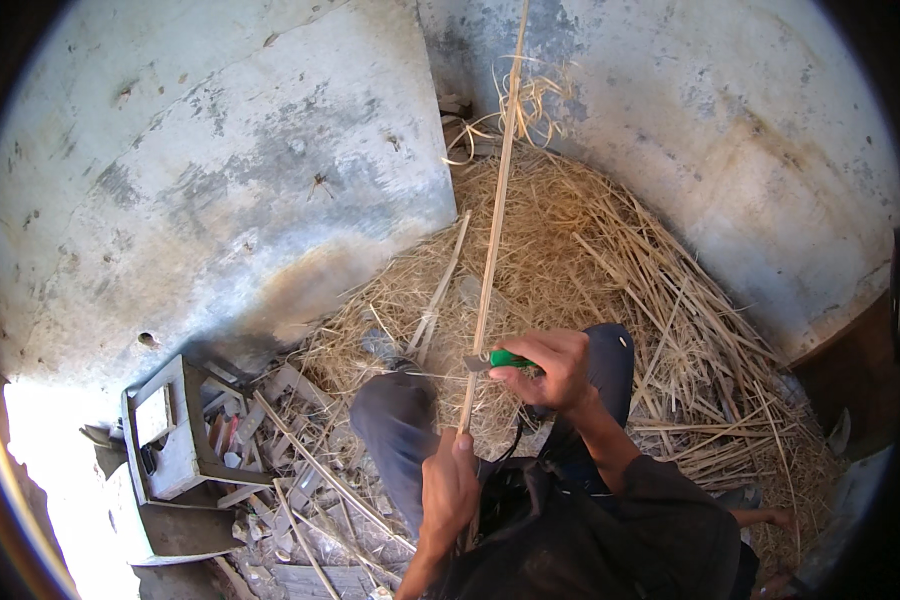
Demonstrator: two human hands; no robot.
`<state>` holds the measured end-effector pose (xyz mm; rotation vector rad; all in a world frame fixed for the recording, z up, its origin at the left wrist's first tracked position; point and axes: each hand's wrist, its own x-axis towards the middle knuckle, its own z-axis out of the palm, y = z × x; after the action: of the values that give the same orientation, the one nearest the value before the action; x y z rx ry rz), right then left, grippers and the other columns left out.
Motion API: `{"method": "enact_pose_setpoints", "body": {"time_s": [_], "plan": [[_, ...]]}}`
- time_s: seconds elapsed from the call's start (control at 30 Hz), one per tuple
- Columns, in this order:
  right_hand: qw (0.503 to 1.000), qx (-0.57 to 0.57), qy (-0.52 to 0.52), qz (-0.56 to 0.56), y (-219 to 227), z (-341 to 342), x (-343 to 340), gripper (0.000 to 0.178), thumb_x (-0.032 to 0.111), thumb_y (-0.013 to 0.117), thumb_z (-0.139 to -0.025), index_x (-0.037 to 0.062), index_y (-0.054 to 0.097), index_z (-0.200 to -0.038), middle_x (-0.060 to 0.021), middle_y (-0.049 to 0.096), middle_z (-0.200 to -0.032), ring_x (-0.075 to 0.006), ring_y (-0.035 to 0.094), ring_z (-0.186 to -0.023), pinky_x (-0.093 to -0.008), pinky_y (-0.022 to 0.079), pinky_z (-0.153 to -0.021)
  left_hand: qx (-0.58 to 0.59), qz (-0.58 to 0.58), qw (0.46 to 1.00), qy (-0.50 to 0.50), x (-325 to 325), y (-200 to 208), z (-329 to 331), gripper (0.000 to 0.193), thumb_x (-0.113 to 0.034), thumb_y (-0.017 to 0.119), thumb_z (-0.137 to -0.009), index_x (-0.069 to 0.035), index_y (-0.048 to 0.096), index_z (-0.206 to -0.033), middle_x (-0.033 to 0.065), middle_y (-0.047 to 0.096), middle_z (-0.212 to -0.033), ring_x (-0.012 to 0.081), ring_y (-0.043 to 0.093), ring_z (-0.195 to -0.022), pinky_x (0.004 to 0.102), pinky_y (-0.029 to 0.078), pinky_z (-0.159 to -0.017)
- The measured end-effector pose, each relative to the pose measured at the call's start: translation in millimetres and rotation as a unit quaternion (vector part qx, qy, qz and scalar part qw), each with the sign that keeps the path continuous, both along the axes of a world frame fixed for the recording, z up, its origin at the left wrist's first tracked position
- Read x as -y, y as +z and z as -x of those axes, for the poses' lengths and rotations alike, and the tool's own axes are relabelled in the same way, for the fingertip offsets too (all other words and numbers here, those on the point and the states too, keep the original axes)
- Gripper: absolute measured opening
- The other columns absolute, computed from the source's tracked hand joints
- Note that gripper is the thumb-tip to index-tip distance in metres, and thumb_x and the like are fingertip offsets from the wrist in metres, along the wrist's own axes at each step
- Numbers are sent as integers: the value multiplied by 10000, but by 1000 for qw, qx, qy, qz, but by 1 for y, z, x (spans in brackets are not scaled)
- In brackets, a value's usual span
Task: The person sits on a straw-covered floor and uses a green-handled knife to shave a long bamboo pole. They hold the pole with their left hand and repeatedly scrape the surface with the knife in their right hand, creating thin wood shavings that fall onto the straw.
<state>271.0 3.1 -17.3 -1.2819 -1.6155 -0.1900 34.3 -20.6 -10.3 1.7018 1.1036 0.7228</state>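
A long pale bamboo strip [496,232] runs from my lap up past the top edge of the view, between my knees. Around its near end, the fingers of my left hand [448,487] are closed. My right hand [558,368] grips a knife by its green handle [508,358]. The knife's short metal blade [477,364] lies against the strip a little beyond my left hand. Curled thin shavings [538,108] hang about the strip's far part.
Straw-like shavings [540,205] heap against the stained walls [300,130]. Loose bamboo strips [660,270] lie at the right, others [438,295] ahead. A broken box-like cabinet [185,470] stands among debris at the left. A bare hand or foot [767,518] shows at the lower right.
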Motion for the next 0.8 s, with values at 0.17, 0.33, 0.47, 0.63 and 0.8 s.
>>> {"method": "enact_pose_setpoints", "body": {"time_s": [0.17,0.33,0.47,0.63,0.8], "plan": [[1000,0,-23,0,-2,-9,-5,305,366,861,-932,73,815,-1001,-80,779,-813,-245,748,-653,-346,550,-572,-25,5,1000,8,4,4,4,388,-276,381,-1193,20,572,-1031,236,579,-723,413,564,-625,474,450,-632],[986,-118,-111,38,7,-47,-23,330,373,845,-951,52,812,-1021,-100,776,-822,-253,755,-672,-350,558,-589,-36,-23,999,-19,21,-17,17,272,-182,475,-1157,11,559,-985,302,600,-737,578,608,-745,570,448,-627],[996,-83,-15,41,7,-29,-17,331,369,860,-934,49,805,-997,-97,769,-804,-256,752,-668,-354,560,-590,-53,-5,999,-6,18,-11,14,244,-168,490,-1149,7,558,-992,315,613,-753,584,614,-768,575,448,-626],[997,-31,57,34,-9,8,-1,334,371,881,-901,54,799,-966,-81,760,-793,-263,737,-650,-364,558,-583,-24,-29,999,29,1,-9,8,266,-180,465,-1158,8,534,-983,272,577,-701,518,606,-674,528,424,-593],[998,-14,67,1,-15,20,3,356,385,898,-878,53,798,-957,-64,745,-744,-253,721,-602,-364,557,-572,-15,-72,997,34,-4,-3,3,282,-189,447,-1166,12,523,-984,258,562,-680,504,606,-641,511,416,-578]]}}
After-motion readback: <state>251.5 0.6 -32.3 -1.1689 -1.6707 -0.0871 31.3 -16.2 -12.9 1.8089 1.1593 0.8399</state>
